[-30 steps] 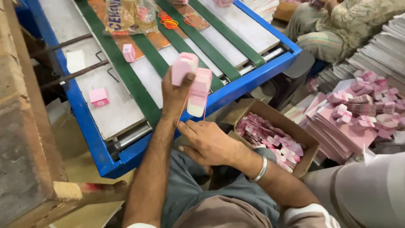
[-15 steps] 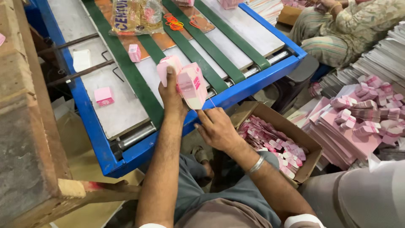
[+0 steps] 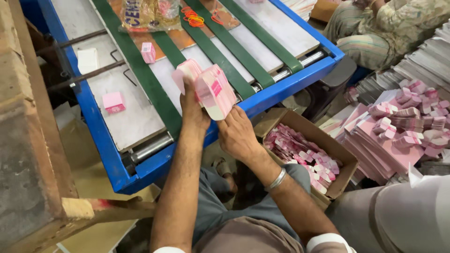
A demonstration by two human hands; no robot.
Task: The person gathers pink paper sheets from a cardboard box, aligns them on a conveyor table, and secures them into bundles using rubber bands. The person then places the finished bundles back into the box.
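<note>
Loose pink packets (image 3: 114,101) lie on the blue conveyor (image 3: 101,136) at left. Your left hand (image 3: 194,110) grips a pink stack (image 3: 213,90) above the belt; your right hand (image 3: 236,133) pinches its lower edge. Rightward, an open carton (image 3: 344,175) sits roughly half filled.

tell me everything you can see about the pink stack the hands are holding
The pink stack is a thick bundle of flat, folded pink-and-white card pieces, pressed face to face and fanned slightly. It is held tilted above the blue conveyor table, clear of its green belts. The left hand grips it from behind and below, while the right hand has its fingers at the bottom edge.
</note>
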